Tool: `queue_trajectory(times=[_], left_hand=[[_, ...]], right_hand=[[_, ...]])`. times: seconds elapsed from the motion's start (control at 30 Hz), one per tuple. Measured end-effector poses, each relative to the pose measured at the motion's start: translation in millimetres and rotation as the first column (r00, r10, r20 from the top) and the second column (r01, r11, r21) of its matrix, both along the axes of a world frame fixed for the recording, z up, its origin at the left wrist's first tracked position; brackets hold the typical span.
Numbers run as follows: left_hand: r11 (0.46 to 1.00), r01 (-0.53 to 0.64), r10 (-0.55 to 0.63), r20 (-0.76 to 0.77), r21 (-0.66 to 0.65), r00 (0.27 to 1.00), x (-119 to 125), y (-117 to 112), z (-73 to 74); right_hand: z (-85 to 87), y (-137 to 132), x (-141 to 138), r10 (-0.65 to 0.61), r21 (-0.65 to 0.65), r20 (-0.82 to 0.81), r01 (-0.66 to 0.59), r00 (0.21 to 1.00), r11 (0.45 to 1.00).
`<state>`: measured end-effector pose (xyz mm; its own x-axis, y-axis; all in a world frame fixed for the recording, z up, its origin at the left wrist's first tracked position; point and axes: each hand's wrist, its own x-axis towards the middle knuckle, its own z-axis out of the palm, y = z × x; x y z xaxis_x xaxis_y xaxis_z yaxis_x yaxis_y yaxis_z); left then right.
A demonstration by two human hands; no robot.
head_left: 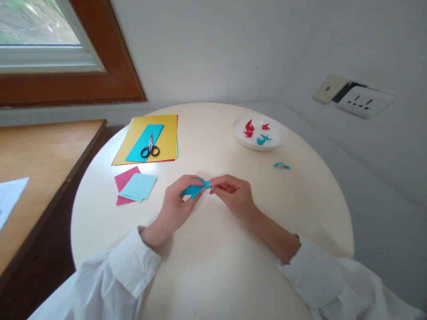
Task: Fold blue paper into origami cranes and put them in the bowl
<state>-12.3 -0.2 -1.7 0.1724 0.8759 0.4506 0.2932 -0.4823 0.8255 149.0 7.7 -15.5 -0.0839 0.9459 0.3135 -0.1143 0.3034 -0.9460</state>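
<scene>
Both hands meet over the middle of the round cream table [213, 266] and pinch a small folded blue paper piece [195, 190]. My left hand [175, 206] grips its left part with curled fingers. My right hand [233, 193] pinches its right tip. Both arms wear white sleeves.
Black-handled scissors [150, 149] lie on a blue sheet atop yellow paper [167, 133] at the back left. Pink and light blue squares [136, 186] lie nearer. A white dish [276, 140] at the back right holds small red and blue folded pieces. A blue scrap [281, 166] lies beside it. A wooden desk [40, 160] stands left.
</scene>
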Motion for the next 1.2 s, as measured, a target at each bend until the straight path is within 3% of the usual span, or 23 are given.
queue_trajectory(times=[0.2,0.5,0.67,0.8,0.97,1.2], left_hand=[[0.997,-0.025,0.029,-0.046,0.076,0.999,-1,-1,-0.7],[0.999,-0.048,0.047,-0.055,-0.020,0.997,0,-3,4.3],[0.992,-0.115,0.107,-0.127,-0.059,0.986,0,-3,4.9],[0.988,-0.083,0.071,-0.093,-0.131,0.993,1,-1,4.1],[0.985,-0.026,0.022,-0.023,-0.170,0.999,2,-1,3.7],[0.989,-0.073,0.076,0.015,-0.131,0.997,7,-5,4.2]], right_hand=[[2.1,-2,0,0.056,0.010,-0.020,-0.055,0.998,0.998],[5.1,-2,0,0.059,-0.042,0.045,-0.057,0.997,0.997],[4.2,0,2,0.020,0.029,0.157,-0.025,0.987,0.999],[3.9,0,3,0.011,0.063,0.232,-0.027,0.973,0.998],[4.9,-1,0,0.035,-0.027,0.125,-0.032,0.992,0.999],[10.6,-5,-4,0.017,-0.122,0.000,-0.017,1.000,0.992]])
